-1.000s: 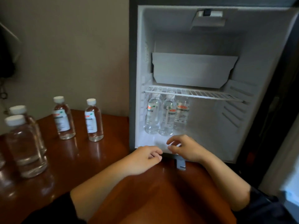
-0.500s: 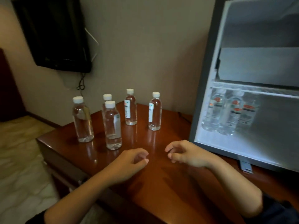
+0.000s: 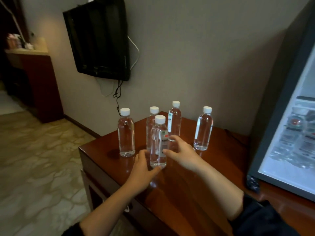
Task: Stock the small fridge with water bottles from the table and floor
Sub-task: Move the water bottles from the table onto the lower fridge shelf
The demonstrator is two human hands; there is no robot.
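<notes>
Table (image 3: 221, 155) by the fridge (image 3: 279, 116): left hand (image 3: 141, 169) and right hand (image 3: 183, 155), earlier curled at the fridge, now spread fingers either side of the nearest bottle (image 3: 158, 142), likely starting another pick-up.

Five bottles cluster on the wooden table (image 3: 179, 195). The nearest bottle (image 3: 158, 142) hides the rear-left bottle (image 3: 152, 116). The tight gap to the left bottle (image 3: 126, 133) is taken by the left hand (image 3: 143, 167); the right hand (image 3: 182, 154) blocks the rear bottle (image 3: 174, 121). Wider lane between the right bottle (image 3: 203, 128) and the mini fridge (image 3: 272, 116) wall. Stocked bottles (image 3: 296, 133) crowd the fridge's left side
</notes>
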